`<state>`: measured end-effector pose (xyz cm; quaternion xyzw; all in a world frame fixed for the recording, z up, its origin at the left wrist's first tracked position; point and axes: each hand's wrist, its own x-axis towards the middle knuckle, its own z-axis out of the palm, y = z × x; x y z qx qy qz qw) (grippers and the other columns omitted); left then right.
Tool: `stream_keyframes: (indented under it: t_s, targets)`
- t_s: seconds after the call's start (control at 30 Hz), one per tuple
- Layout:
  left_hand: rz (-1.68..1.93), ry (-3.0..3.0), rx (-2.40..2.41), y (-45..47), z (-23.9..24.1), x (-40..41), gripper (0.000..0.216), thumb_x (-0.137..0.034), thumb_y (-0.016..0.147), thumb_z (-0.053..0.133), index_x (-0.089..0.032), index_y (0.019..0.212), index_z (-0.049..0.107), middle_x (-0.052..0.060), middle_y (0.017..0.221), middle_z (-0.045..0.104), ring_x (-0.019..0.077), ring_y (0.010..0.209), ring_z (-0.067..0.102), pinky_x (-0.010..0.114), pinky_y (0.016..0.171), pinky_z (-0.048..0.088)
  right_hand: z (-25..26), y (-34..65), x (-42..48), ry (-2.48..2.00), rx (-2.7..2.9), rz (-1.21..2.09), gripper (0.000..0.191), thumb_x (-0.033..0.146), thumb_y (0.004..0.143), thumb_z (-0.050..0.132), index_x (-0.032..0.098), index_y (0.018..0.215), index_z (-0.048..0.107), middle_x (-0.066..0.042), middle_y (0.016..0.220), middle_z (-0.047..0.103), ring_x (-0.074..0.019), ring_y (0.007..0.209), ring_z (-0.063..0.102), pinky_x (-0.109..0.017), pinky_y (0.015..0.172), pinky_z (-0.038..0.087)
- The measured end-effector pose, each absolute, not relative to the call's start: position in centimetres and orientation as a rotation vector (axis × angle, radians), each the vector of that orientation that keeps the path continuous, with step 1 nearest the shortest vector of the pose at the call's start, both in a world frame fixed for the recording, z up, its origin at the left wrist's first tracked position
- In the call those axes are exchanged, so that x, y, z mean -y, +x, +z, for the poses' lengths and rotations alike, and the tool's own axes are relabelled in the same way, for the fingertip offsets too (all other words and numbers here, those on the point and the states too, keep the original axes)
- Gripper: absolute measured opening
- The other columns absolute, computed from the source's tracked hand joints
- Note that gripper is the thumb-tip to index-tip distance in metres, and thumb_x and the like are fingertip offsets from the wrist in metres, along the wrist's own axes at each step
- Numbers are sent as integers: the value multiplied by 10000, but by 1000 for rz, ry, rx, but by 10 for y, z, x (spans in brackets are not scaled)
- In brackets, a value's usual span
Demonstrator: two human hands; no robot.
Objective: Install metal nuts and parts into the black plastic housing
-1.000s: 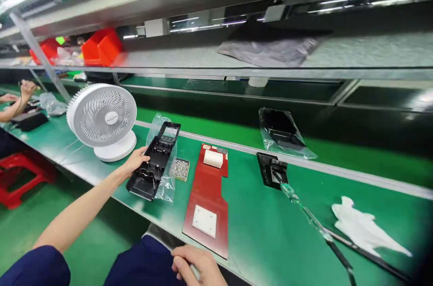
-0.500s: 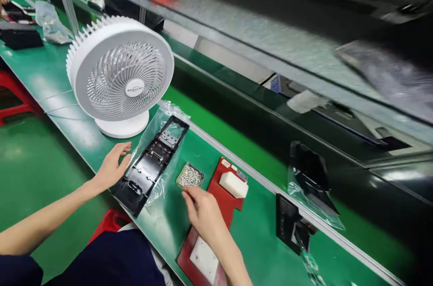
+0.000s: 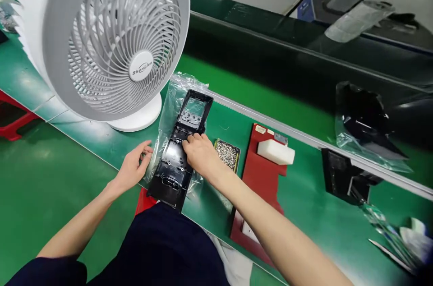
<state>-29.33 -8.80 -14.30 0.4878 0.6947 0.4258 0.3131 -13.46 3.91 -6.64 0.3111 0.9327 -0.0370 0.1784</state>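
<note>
Part-seating step on long black plastic housing (image 3: 179, 150), lying on clear plastic bag (image 3: 169, 110) at near edge of green bench (image 3: 304, 214): left hand (image 3: 133, 166) open, steadying bag edge; right hand (image 3: 199, 153) fingertips pinched on housing middle, contents indiscernible; next, likely fine alignment.

**Tight on the left, open green on the right**

The white fan (image 3: 101, 42) walls off the bench behind and to the left of the black housing (image 3: 181, 150), leaving only a narrow strip of bag film between them. Just right of it, the screw tray (image 3: 227, 154) and red fixture board (image 3: 262, 177) crowd the mat. Beyond the board, bare green mat (image 3: 304, 214) lies open up to the black part (image 3: 341, 177); what lies at the far right edge is seemingly clutter, too blurred to tell.
</note>
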Motion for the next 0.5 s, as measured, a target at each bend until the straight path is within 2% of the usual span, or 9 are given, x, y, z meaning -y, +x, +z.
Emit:
stream_keyframes:
  t_s: [0.13, 0.3, 0.5]
  targets:
    - [965, 1434, -1847, -291, -137, 81, 440, -387, 860, 433, -156, 1234, 463, 45, 929, 612, 132, 767, 540, 281, 747, 441, -64, -131, -43, 862, -2630, -137, 112, 41, 842, 540, 87, 905, 621, -90, 921, 555, -245, 959, 471, -362, 870, 347]
    - [790, 1534, -1876, -289, -137, 68, 478, -362, 856, 394, -150, 1283, 416, 26, 821, 586, 131, 662, 535, 291, 704, 441, -53, -119, -50, 906, -2668, -149, 64, 62, 833, 583, 108, 844, 627, -62, 874, 570, -220, 928, 484, -339, 844, 336]
    - [827, 1650, -1911, -291, -146, 64, 497, -432, 848, 411, -140, 1248, 436, 46, 843, 591, 153, 636, 551, 290, 616, 464, 5, -58, -41, 970, -2708, -58, 79, 99, 853, 590, 136, 786, 610, -36, 830, 565, -192, 868, 476, -318, 791, 321]
